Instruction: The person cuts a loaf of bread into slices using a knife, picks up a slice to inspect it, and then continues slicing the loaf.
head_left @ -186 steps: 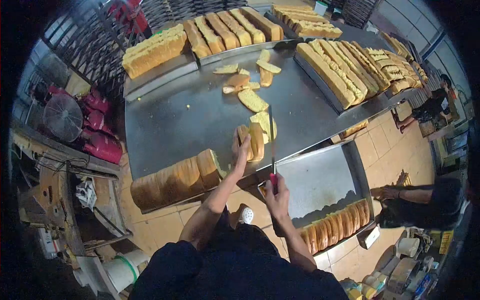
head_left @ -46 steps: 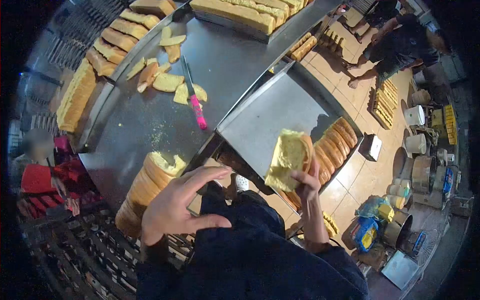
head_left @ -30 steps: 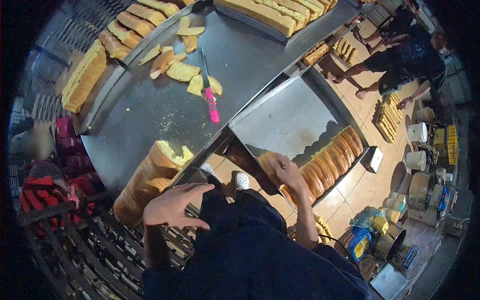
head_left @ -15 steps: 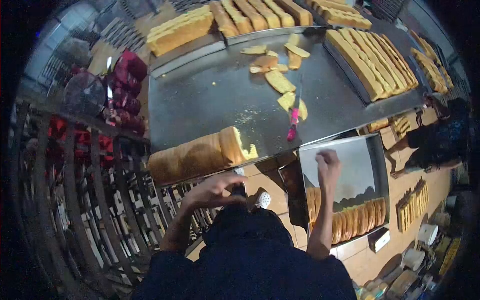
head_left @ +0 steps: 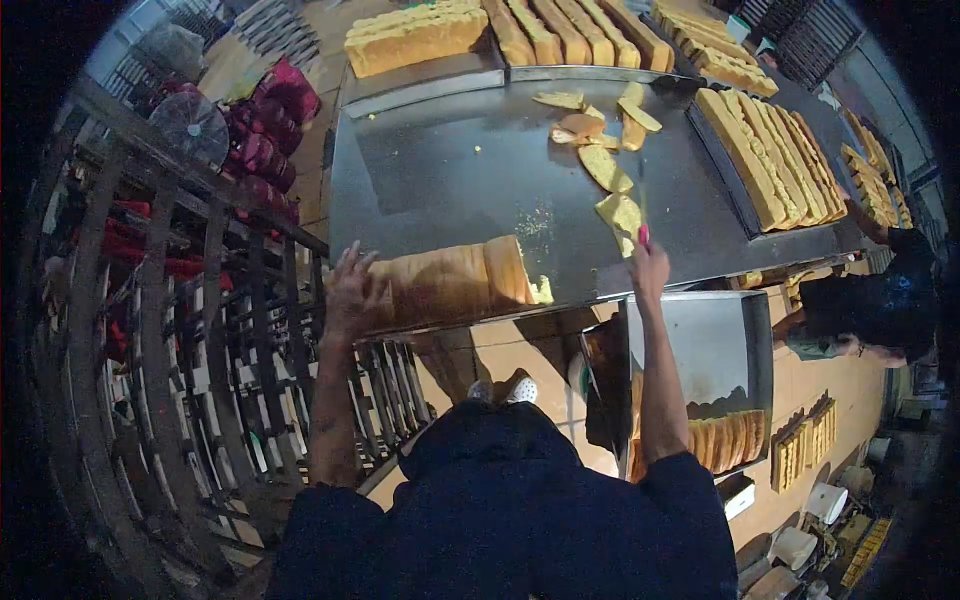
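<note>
My left hand (head_left: 353,292) rests at the left end of a sliced brown loaf (head_left: 445,280), its fingers spread. My right hand (head_left: 650,268) is wrapped round the pink handle of a knife (head_left: 643,236); its narrow blade points away over the table. Just beyond that hand lie pale yellow cut pieces of bread (head_left: 605,168), with more offcuts behind them. Crumbs are scattered by the loaf's cut right end. Both loaf and knife are on the dark metal table (head_left: 430,180).
Long loaves (head_left: 765,165) stand in a tray at the right, with more loaves (head_left: 570,35) along the back. A metal bin (head_left: 700,330) holding slices is below my right arm. Dark slatted racks (head_left: 200,330) stand at left; another person (head_left: 865,300) is at right.
My left hand has moved forward and left onto the loaf's end. The right hand has reached forward from above the bin and taken hold of the knife's handle. The view has shifted slightly.
</note>
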{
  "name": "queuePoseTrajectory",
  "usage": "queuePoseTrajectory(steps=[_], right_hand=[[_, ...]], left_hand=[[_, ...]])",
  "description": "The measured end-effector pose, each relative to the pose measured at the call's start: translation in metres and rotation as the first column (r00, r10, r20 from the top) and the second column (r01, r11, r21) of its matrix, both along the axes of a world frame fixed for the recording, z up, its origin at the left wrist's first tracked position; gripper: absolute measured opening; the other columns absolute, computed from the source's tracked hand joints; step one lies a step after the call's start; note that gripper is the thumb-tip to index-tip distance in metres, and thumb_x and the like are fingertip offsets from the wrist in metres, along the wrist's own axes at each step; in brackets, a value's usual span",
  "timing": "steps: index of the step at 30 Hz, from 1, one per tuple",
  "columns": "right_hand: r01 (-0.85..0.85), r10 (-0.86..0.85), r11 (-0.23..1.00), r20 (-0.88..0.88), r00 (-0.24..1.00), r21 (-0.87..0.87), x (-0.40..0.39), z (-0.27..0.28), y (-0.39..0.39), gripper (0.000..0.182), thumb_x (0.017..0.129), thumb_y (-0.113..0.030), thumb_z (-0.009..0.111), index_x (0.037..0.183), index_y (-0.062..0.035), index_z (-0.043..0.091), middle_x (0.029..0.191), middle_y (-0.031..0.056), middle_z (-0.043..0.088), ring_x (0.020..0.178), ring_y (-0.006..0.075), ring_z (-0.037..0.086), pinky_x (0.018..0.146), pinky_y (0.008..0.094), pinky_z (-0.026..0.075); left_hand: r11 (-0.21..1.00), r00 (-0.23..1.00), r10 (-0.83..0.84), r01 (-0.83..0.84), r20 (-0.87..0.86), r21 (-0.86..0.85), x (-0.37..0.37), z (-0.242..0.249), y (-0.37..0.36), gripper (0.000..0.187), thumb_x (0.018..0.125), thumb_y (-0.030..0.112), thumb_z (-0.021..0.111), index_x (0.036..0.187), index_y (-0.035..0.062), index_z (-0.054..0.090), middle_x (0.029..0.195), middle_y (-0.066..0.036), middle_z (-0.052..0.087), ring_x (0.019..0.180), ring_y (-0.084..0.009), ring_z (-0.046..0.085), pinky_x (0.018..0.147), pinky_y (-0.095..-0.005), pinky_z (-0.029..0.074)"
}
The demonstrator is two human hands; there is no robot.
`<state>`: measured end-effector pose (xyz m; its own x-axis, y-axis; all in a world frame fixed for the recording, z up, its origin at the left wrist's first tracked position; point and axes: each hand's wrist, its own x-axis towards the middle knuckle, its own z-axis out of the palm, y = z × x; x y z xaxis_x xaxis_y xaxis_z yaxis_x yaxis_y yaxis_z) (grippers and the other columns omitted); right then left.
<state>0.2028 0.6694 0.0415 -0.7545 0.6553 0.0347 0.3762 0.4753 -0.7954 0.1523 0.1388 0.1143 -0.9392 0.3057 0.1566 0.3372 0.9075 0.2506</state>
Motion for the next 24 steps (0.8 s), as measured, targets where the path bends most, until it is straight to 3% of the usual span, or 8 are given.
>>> queuePoseTrajectory(steps=[4, 7, 12, 15, 16, 18, 21, 24], right_hand=[[-0.142, -0.016, 0.901, -0.359, 0.933, -0.409, 0.068, 0.036, -0.053, 0.018, 0.087, -0.014, 0.052, 0.098, -0.0004, 0.057, 0.069, 0.0049, 0.056, 0.052, 0.0126, 0.054, 0.044, 0.0286, 0.043], [-0.148, -0.076, 0.754, -0.308, 0.948, -0.641, 0.112, 0.033, -0.093, 0.014, 0.090, -0.013, 0.055, 0.098, -0.0018, 0.058, 0.068, 0.0025, 0.055, 0.047, 0.0114, 0.051, 0.038, 0.0265, 0.039], [-0.062, -0.213, 0.685, -0.281, 0.936, -0.726, 0.167, 0.058, -0.160, 0.020, 0.092, -0.018, 0.070, 0.103, -0.0032, 0.064, 0.067, -0.0030, 0.052, 0.052, 0.0065, 0.045, 0.045, 0.0227, 0.033], [-0.104, -0.289, 0.610, -0.342, 0.894, -0.786, 0.159, 0.072, -0.165, 0.015, 0.094, -0.017, 0.068, 0.100, -0.0045, 0.063, 0.065, -0.0025, 0.051, 0.049, 0.0074, 0.045, 0.043, 0.0217, 0.032], [-0.153, -0.386, 0.498, -0.376, 0.843, -0.854, 0.146, 0.091, -0.169, 0.012, 0.094, -0.015, 0.068, 0.095, -0.0060, 0.060, 0.064, -0.0016, 0.050, 0.048, 0.0086, 0.045, 0.042, 0.0229, 0.032], [-0.266, -0.312, 0.475, -0.443, 0.840, -0.839, 0.132, 0.120, -0.162, 0.020, 0.094, -0.020, 0.064, 0.101, -0.0029, 0.059, 0.068, 0.0023, 0.051, 0.054, 0.0141, 0.052, 0.044, 0.0255, 0.040], [-0.278, -0.361, 0.487, -0.480, 0.799, -0.828, 0.114, 0.151, -0.154, 0.019, 0.093, -0.022, 0.068, 0.099, -0.0056, 0.060, 0.069, 0.0006, 0.053, 0.052, 0.0103, 0.052, 0.043, 0.0238, 0.037], [-0.249, -0.296, 0.527, -0.451, 0.842, -0.812, 0.123, 0.164, -0.147, 0.020, 0.091, -0.024, 0.071, 0.098, -0.0057, 0.063, 0.067, 0.0002, 0.057, 0.052, 0.0087, 0.053, 0.043, 0.0230, 0.036]], left_hand=[[0.999, 1.000, 0.018, -0.019, -0.012, -0.033, -0.004, -0.016, -0.033, 0.053, 0.096, 0.046, 0.057, 0.138, 0.0141, 0.054, 0.148, -0.014, 0.047, 0.142, -0.0329, 0.037, 0.118, -0.0549, 0.021], [0.998, 1.000, -0.010, 0.010, 0.001, 0.054, -0.005, -0.024, -0.031, 0.056, 0.095, 0.049, 0.057, 0.137, 0.0117, 0.056, 0.145, -0.014, 0.050, 0.139, -0.0327, 0.040, 0.117, -0.0543, 0.024], [0.999, 0.998, 0.015, -0.012, -0.064, 0.043, 0.006, -0.004, -0.019, 0.056, 0.090, 0.048, 0.065, 0.131, 0.0097, 0.060, 0.143, -0.014, 0.052, 0.134, -0.0328, 0.047, 0.114, -0.0526, 0.032], [0.982, 0.953, -0.147, 0.172, -0.264, 0.074, 0.007, 0.016, 0.020, 0.059, 0.085, 0.044, 0.074, 0.131, 0.0086, 0.060, 0.148, -0.017, 0.046, 0.137, -0.0348, 0.042, 0.115, -0.0478, 0.032], [0.952, 0.952, -0.233, 0.265, -0.199, 0.154, 0.008, 0.025, 0.040, 0.059, 0.084, 0.042, 0.075, 0.130, 0.0073, 0.059, 0.147, -0.018, 0.046, 0.137, -0.0360, 0.041, 0.116, -0.0503, 0.029], [0.857, 0.911, -0.406, 0.408, -0.073, 0.316, 0.014, 0.040, 0.084, 0.060, 0.082, 0.037, 0.077, 0.129, 0.0047, 0.059, 0.146, -0.021, 0.047, 0.137, -0.0385, 0.041, 0.118, -0.0554, 0.023], [0.739, 0.795, -0.604, 0.587, -0.062, 0.330, 0.013, 0.047, 0.139, 0.053, 0.083, 0.036, 0.076, 0.123, 0.0042, 0.063, 0.143, -0.021, 0.050, 0.136, -0.0383, 0.042, 0.119, -0.0545, 0.023], [0.643, 0.652, -0.758, 0.740, 0.025, 0.198, -0.005, 0.044, 0.180, 0.048, 0.083, 0.032, 0.075, 0.121, 0.0045, 0.064, 0.139, -0.022, 0.053, 0.134, -0.0363, 0.046, 0.119, -0.0540, 0.023]])
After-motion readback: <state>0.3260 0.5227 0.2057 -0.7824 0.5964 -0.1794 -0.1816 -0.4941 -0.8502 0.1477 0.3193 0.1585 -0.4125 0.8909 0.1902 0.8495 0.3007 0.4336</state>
